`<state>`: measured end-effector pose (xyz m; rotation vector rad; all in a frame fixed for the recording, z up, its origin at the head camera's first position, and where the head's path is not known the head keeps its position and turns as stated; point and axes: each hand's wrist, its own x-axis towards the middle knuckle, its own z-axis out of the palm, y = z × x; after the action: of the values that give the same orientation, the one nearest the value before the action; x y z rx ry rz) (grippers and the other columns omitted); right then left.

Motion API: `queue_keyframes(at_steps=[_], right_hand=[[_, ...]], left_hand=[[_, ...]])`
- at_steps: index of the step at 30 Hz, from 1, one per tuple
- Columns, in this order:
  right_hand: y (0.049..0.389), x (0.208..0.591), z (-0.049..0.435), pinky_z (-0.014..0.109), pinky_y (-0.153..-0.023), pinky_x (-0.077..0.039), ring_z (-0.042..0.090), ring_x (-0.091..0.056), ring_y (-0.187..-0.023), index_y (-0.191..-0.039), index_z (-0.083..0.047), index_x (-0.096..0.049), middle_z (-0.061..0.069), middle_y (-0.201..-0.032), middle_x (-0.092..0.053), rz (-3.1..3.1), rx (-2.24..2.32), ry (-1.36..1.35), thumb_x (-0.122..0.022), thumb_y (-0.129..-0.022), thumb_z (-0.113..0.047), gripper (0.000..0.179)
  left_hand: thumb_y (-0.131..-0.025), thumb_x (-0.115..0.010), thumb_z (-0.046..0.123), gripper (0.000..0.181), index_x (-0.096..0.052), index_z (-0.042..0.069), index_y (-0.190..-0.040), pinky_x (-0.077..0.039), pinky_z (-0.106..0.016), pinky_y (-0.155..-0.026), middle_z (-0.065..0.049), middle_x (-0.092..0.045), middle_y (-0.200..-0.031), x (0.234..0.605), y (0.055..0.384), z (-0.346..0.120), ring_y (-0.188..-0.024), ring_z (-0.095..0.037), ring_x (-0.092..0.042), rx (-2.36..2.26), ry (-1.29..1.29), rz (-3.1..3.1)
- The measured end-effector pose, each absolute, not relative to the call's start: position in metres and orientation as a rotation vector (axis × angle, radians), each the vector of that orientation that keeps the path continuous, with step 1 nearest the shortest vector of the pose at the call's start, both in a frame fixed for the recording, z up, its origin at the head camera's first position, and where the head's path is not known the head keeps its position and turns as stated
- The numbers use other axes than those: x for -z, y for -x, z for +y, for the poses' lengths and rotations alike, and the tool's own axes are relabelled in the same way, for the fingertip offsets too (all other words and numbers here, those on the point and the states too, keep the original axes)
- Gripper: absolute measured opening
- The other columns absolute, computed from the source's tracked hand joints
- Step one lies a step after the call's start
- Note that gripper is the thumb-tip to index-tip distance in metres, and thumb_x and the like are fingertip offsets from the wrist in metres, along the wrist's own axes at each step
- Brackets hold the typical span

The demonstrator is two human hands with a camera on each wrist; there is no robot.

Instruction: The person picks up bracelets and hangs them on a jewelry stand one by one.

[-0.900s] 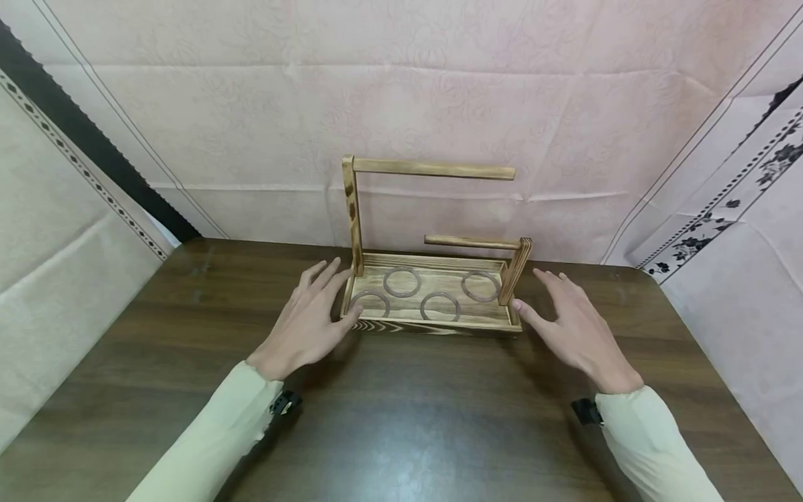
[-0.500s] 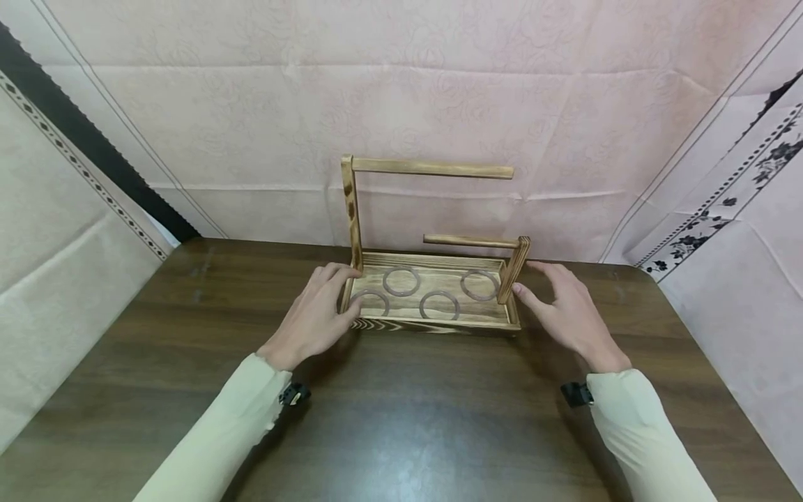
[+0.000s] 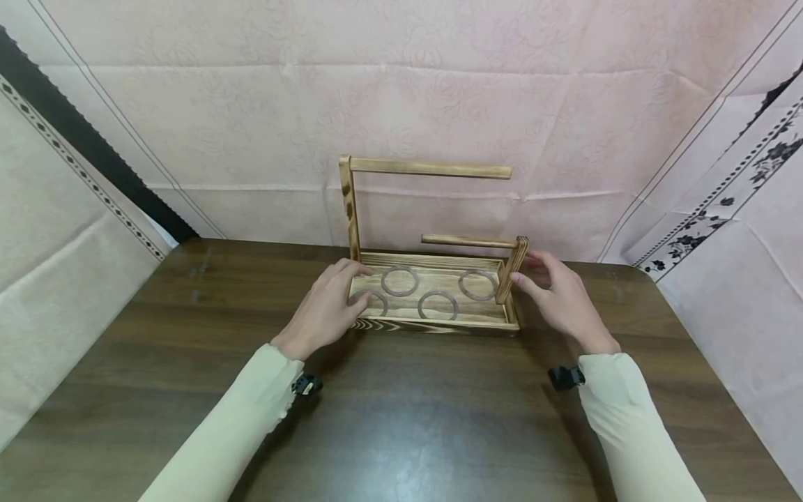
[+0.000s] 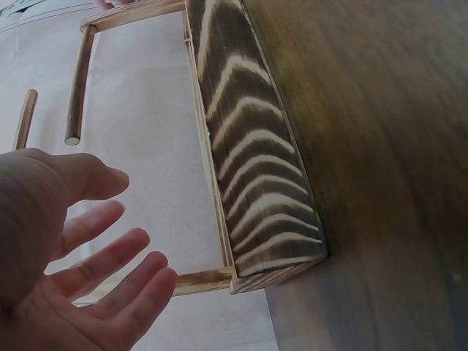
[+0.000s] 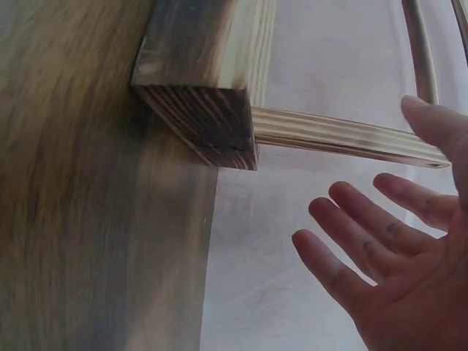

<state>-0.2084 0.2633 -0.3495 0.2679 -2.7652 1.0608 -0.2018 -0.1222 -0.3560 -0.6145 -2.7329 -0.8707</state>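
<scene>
A wooden stand with a shallow tray point(image 3: 464, 328) sits near the table's back edge. Several greyish rings point(image 3: 400, 296) lie on its floor. At the left end rises a tall post point(image 3: 349, 209) carrying a long bar point(image 3: 433, 167); a shorter post point(image 3: 513, 270) at the right carries a rod point(image 3: 469, 242). My left hand point(image 3: 327, 303) reaches over the tray's left end, fingers by the tall post's foot, thumb apart, partly covering one ring. Beside the short post is my right hand point(image 3: 564, 303), thumb tip right at it. In the right wrist view the right fingers point(image 5: 365, 245) spread loosely, apart from the wood.
The dark brown wooden table point(image 3: 401, 418) extends in front of the stand and to both sides. Behind it hangs a pale pink patterned cloth point(image 3: 439, 104). Light cloths with dark trim flank the table. Black bands point(image 3: 567, 378) are on both wrists.
Both hands have moved inward to the stand's two ends. The left fingers, straighter before, now bend over the tray's edge. The right thumb has come up to the short post.
</scene>
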Motion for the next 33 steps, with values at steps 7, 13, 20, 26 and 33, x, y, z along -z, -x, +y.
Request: queue_keyframes(at_steps=[7,13,20,26,33], right_hand=[[0.216,0.349,0.261,0.056,-0.111,-0.046,0.043,-0.055,-0.133,-0.152,-0.003,-0.040,0.023,-0.144,-0.055,-2.765,-1.148,-0.254,-0.059,-0.103,-0.042,0.065],[0.220,0.349,0.260,0.055,-0.114,-0.043,0.041,-0.055,-0.134,-0.147,-0.001,-0.045,0.023,-0.135,-0.059,-2.732,-1.187,-0.295,-0.059,-0.104,-0.032,0.055],[0.225,0.352,0.258,0.056,-0.113,-0.043,0.037,-0.060,-0.123,-0.134,-0.001,-0.054,0.021,-0.120,-0.064,-2.683,-1.198,-0.306,-0.058,-0.105,-0.028,0.040],[0.228,0.357,0.255,0.055,-0.114,-0.042,0.036,-0.059,-0.123,-0.129,0.003,-0.056,0.022,-0.118,-0.062,-2.596,-1.297,-0.267,-0.059,-0.104,-0.023,0.036],[0.231,0.362,0.252,0.054,-0.115,-0.042,0.039,-0.059,-0.126,-0.129,0.006,-0.057,0.025,-0.123,-0.062,-2.528,-1.329,-0.227,-0.060,-0.103,-0.017,0.034]], left_hand=[[-0.097,-0.069,0.015,0.036,-0.062,0.006,-0.132,-0.049,-0.046,-0.107,-0.009,-0.061,-0.134,0.355,0.208,-0.120,-0.127,-0.027,-0.056,0.926,0.639,-2.761],[-0.097,-0.070,0.016,0.037,-0.062,0.007,-0.132,-0.044,-0.047,-0.115,-0.010,-0.061,-0.138,0.354,0.212,-0.115,-0.134,-0.030,-0.053,0.921,0.703,-2.768],[-0.097,-0.072,0.019,0.037,-0.063,0.010,-0.131,-0.045,-0.045,-0.113,-0.008,-0.059,-0.141,0.350,0.216,-0.109,-0.131,-0.029,-0.051,0.892,0.750,-2.786],[-0.098,-0.070,0.019,0.037,-0.062,0.011,-0.133,-0.045,-0.046,-0.112,-0.006,-0.059,-0.142,0.347,0.219,-0.104,-0.131,-0.028,-0.050,0.851,0.760,-2.818],[-0.098,-0.070,0.020,0.039,-0.060,0.011,-0.135,-0.043,-0.047,-0.115,-0.006,-0.057,-0.144,0.346,0.223,-0.099,-0.136,-0.029,-0.046,0.855,0.772,-2.843]])
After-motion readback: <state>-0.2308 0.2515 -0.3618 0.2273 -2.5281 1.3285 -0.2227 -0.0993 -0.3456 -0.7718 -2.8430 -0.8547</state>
